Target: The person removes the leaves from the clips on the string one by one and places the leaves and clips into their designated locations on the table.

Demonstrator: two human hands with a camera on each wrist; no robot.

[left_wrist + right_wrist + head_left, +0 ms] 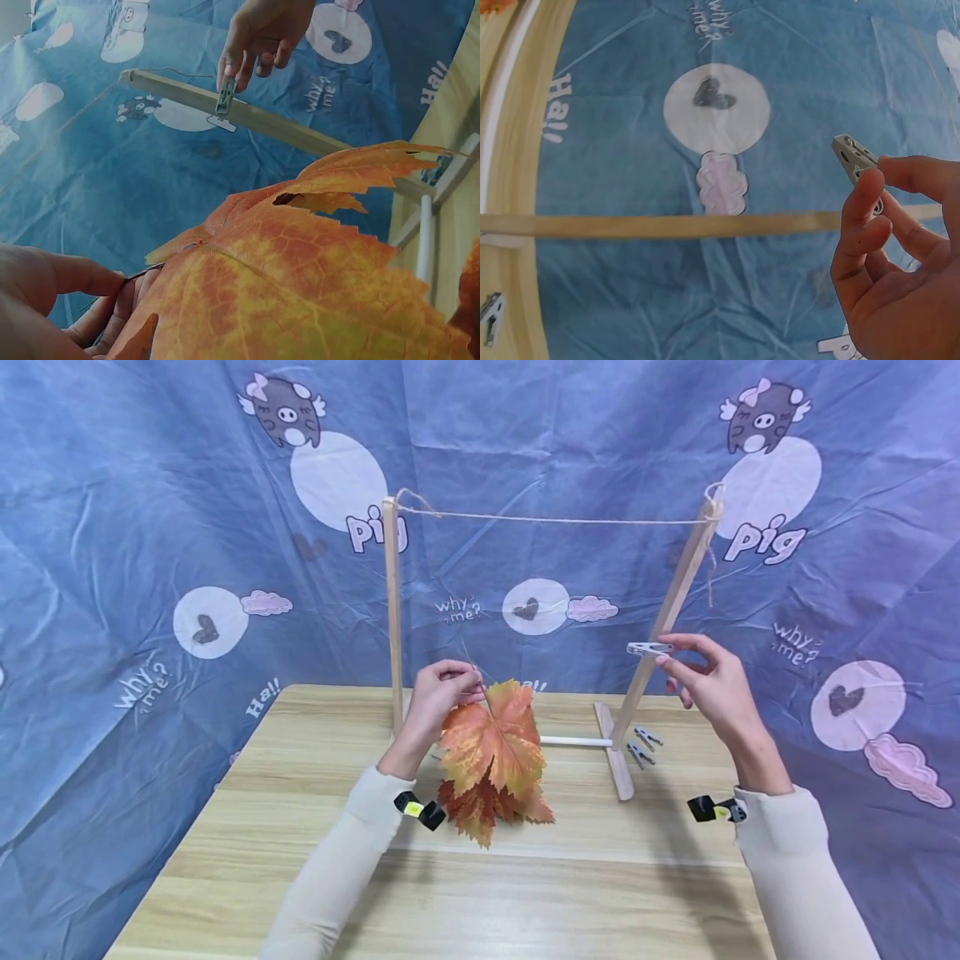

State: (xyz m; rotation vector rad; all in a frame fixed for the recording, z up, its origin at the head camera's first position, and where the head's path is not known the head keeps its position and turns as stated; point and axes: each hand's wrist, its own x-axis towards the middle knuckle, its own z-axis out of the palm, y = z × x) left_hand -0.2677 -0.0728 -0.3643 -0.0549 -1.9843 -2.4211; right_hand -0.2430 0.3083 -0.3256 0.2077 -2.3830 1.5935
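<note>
In the head view my left hand [444, 693] pinches the thin stem of an orange artificial maple leaf [495, 743]. The leaf hangs down in front of the wooden frame, with more leaf lobes below the top one. The left wrist view shows the stem between thumb and fingers, beside the broad leaf [285, 292]. My right hand [712, 681] holds a small grey clothespin [647, 649] between thumb and fingers, near the frame's right post. The right wrist view shows that clothespin [855, 159] pointing away from the fingertips.
A string [555, 519] is tied between the left post [394, 610] and right post [686, 568]. A white rod [573, 742] runs low between the posts. Loose clothespins [641, 755] lie beside the right foot [617, 768] on the wooden table [525, 902]. A blue printed curtain hangs behind.
</note>
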